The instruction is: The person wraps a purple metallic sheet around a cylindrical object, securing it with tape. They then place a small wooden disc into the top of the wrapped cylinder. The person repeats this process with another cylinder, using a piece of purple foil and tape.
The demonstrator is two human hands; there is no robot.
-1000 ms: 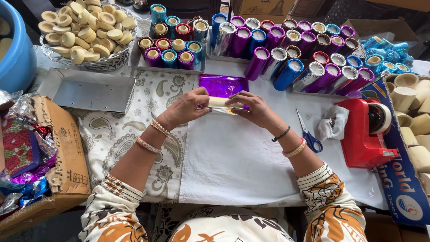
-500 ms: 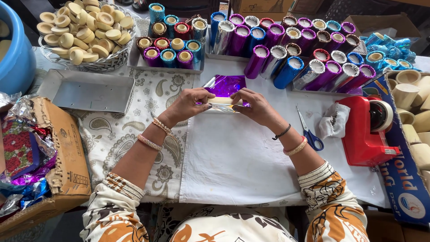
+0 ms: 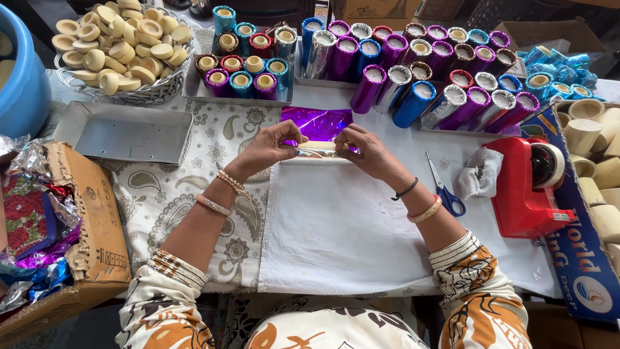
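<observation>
Centrally, white cloth [image 3: 361, 226] over paisley-covered table [image 3: 161, 187], foil-wrapped candles [image 3: 413, 64] behind.

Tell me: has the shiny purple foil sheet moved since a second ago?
Yes. The shiny purple foil sheet has shortened: its far edge has drawn back from the tray of foil-wrapped cylinders toward both hands, while the red tape dispenser stayed put.

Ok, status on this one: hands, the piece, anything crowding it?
Left hand and right hand both pinch the pale cylinder. Purple foil sheet lies under it. Blue-handled scissors lie apart, to the right.
</observation>
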